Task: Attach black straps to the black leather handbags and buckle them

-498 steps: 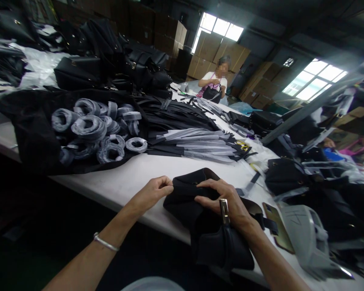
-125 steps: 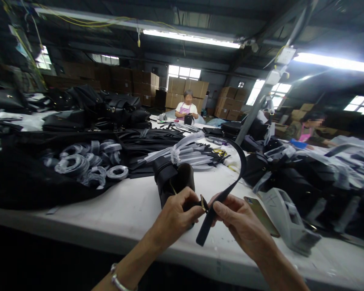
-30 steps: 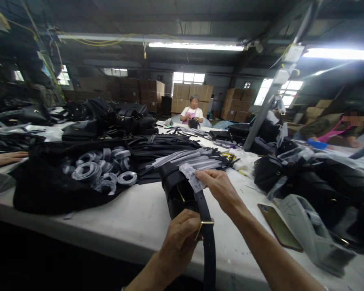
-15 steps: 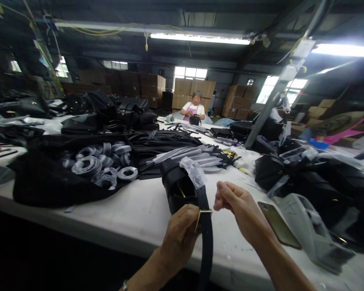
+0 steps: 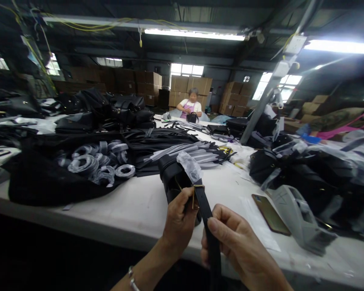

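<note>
A small black bag (image 5: 169, 173) stands on the white table at the middle, its side toward me. From its top comes a black strap (image 5: 204, 204), partly wrapped in clear plastic (image 5: 189, 165), running through a gold buckle (image 5: 199, 186) and down over the table's front edge. My left hand (image 5: 180, 220) is closed at the buckle, its fingertips on the frame beside the bag. Below the buckle, my right hand (image 5: 230, 238) pinches the strap between thumb and fingers. The strap's lower end is out of sight.
Plastic-wrapped rolls (image 5: 83, 163) lie on black cloth at left, with grey strips (image 5: 185, 153) behind the bag. A phone (image 5: 271, 214) and a grey tape dispenser (image 5: 303, 218) lie at right, near piled black bags (image 5: 315, 178). A person (image 5: 191, 106) works across the table.
My right hand has come down and left from beside the buckle and closed on the strap. The buckle and my left hand sit slightly higher in view.
</note>
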`<state>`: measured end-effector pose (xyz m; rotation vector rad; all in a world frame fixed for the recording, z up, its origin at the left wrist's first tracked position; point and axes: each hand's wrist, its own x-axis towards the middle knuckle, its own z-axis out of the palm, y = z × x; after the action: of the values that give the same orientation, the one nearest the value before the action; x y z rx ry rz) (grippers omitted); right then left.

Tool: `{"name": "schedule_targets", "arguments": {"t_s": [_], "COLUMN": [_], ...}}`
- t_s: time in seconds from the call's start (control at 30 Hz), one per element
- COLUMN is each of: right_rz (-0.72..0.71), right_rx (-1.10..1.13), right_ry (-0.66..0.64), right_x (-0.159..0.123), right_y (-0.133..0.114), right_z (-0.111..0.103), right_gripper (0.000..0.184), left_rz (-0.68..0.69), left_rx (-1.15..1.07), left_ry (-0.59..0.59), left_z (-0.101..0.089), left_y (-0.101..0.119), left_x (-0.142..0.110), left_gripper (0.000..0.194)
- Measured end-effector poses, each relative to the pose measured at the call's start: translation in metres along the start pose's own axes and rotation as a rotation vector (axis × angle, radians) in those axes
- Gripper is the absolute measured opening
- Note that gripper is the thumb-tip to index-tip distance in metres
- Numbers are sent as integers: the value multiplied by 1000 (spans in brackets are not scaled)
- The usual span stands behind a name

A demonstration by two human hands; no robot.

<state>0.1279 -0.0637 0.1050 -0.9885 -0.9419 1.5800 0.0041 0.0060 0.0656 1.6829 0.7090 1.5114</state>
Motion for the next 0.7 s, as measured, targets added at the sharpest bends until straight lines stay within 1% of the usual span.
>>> {"name": "schedule_targets", "arguments": {"t_s": [0.1, 0.2, 0.27, 0.33, 0.4, 0.47, 0.53, 0.6, 0.7], "right_rz": [24, -17, -52, -85, -95, -81, -51, -22, -14], "right_rx": [86, 82, 70, 58, 50, 54, 74, 97, 93], "right_ry": [-25, 11, 55, 94, 112, 102, 91, 84, 94], "right_x": [-4, 0, 5, 9, 11, 13, 14, 15, 16], "right_y": [-3, -3, -3, -3, -4, -5, -8, -10, -15], "right_z": [2, 3, 4, 4, 4, 2, 0, -2, -3], "right_gripper": [34, 29, 31, 34, 34, 33, 33, 34, 35], "left_rz": [-13, -11, -13, -16, -19, -24, -30, -38, -46], "left_rx": [-2, 16, 39, 54, 50, 26, 8, 17, 47], "left_ry": [8, -9, -33, -74, -140, -219, -269, -274, -248], "left_z": [3, 7, 7, 4, -2, -10, -16, -18, -17], "left_y": [2, 2, 2, 4, 9, 15, 20, 23, 21], "left_x": [2, 1, -1, -2, -2, -2, 0, 3, 7], "left_gripper": [14, 15, 15, 14, 19, 25, 25, 21, 14]}}
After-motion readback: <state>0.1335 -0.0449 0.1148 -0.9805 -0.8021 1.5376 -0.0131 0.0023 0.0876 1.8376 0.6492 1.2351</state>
